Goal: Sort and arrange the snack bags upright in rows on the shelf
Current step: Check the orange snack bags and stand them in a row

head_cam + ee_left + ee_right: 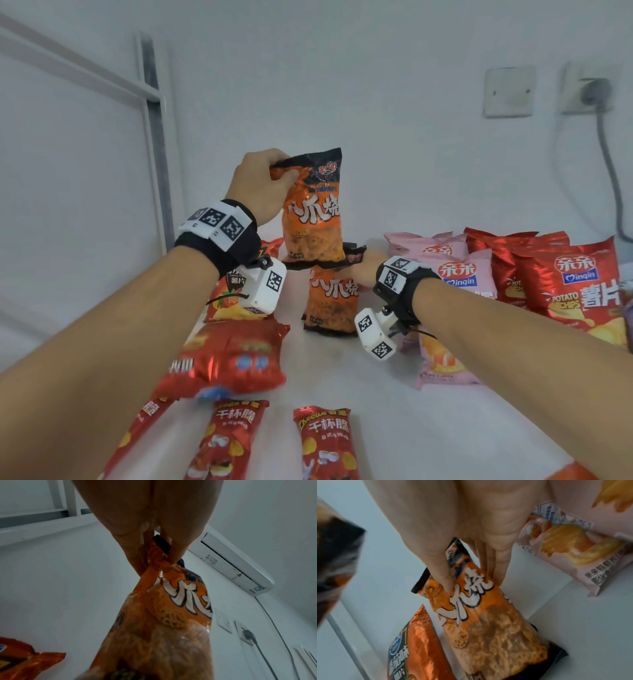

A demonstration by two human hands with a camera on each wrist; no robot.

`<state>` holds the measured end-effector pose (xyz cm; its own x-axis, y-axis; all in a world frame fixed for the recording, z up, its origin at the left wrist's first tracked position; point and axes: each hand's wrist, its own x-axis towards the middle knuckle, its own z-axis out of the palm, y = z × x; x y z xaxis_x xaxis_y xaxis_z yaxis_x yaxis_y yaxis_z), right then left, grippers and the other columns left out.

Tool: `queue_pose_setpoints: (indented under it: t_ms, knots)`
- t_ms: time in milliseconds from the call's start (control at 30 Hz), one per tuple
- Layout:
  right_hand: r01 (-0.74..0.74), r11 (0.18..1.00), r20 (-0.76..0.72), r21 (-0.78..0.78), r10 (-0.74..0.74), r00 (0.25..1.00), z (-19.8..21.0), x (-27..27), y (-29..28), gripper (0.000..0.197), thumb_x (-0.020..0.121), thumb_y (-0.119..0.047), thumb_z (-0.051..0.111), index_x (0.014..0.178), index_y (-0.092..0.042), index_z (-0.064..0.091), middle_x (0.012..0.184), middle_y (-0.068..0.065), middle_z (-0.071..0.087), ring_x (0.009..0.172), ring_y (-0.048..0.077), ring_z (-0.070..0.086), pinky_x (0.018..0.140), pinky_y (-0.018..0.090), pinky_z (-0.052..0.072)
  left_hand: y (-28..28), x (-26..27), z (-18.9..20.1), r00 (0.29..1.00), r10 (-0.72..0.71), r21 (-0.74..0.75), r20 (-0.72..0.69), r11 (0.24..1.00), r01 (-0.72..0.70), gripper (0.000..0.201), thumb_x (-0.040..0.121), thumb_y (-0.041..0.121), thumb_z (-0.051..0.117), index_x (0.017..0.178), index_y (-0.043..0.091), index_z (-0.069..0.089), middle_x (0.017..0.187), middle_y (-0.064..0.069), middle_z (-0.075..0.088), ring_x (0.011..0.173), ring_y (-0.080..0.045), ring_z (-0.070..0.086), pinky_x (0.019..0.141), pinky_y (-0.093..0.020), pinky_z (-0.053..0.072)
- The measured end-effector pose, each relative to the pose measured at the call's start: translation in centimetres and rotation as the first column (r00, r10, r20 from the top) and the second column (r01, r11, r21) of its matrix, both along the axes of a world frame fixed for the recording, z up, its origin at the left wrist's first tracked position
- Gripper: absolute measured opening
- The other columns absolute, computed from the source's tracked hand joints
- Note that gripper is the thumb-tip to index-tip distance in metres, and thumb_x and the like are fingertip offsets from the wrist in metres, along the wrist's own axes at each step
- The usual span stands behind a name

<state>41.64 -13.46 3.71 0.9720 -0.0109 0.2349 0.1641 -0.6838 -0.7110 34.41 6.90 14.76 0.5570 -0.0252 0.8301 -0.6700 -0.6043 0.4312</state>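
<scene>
Head view: the left hand (260, 185) pinches the top corner of an orange snack bag (313, 219), lifted above a second orange bag (330, 298) upright on the white shelf (445, 428), its top pinched by the right hand (363, 274). Left wrist view: fingers (175, 547) clamp the crumpled top. Right wrist view: thumb (443, 574) presses the bag's front.

Room: wall sockets (509, 91), air conditioner (236, 566)

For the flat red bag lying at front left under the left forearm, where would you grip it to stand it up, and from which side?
Probably by the crimped top seal, which seems to be the edge at its right end, coming from above. The red bag lies flat and puffed, so its middle would likely slip or crush; the flat seal pinches easily, as the left hand does with the lifted orange bag. The picture is blurred there.
</scene>
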Motion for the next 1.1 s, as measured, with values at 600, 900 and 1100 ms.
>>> queue_pose_setpoints:
  t_ms: [600, 900, 1100]
  knots:
    - [-0.513, 0.767, 0.236, 0.385, 0.455, 0.859, 6.5, -13.4, 0.1, 0.046, 0.090, -0.060, 0.069, 0.110, -0.018, 0.074, 0.100, 0.001, 0.081, 0.091, 0.018, 0.079, 0.077, 0.029, 0.063, 0.3, -6.6, -0.7, 0.999, -0.031, -0.218, -0.006, 0.976, 0.029, 0.003, 0.096, 0.020, 0.072, 0.097, 0.019, 0.070, 0.090, 0.005, 0.071, 0.092, -0.019, 0.071, 0.085, -0.036, 0.060]
    - [-0.466, 0.821, 0.339, 0.329, 0.358, 0.870, 4.9, -17.9, -1.7, 0.041, 0.085, -0.030, 0.085, 0.120, -0.016, 0.069, 0.113, 0.006, 0.076, 0.100, 0.020, 0.075, 0.089, 0.036, 0.063, 0.9, -13.3, -4.1, 0.990, -0.094, -0.239, -0.106, 0.969, 0.066, 0.012, 0.099, 0.033, 0.068, 0.107, 0.026, 0.062, 0.104, -0.004, 0.075, 0.094, -0.017, 0.075, 0.086, -0.038, 0.063]
    - [-0.436, 0.830, 0.355, 0.348, 0.313, 0.881, 4.1, -19.5, -2.1, 0.031, 0.084, -0.033, 0.086, 0.107, -0.023, 0.067, 0.111, 0.005, 0.075, 0.102, 0.021, 0.073, 0.095, 0.043, 0.061, 3.4, -16.6, -7.5, 0.912, 0.327, 0.623, -0.248, 0.774, -0.108, 0.012, 0.095, 0.020, 0.071, 0.102, 0.027, 0.064, 0.108, 0.004, 0.070, 0.104, -0.019, 0.068, 0.094, -0.040, 0.057]
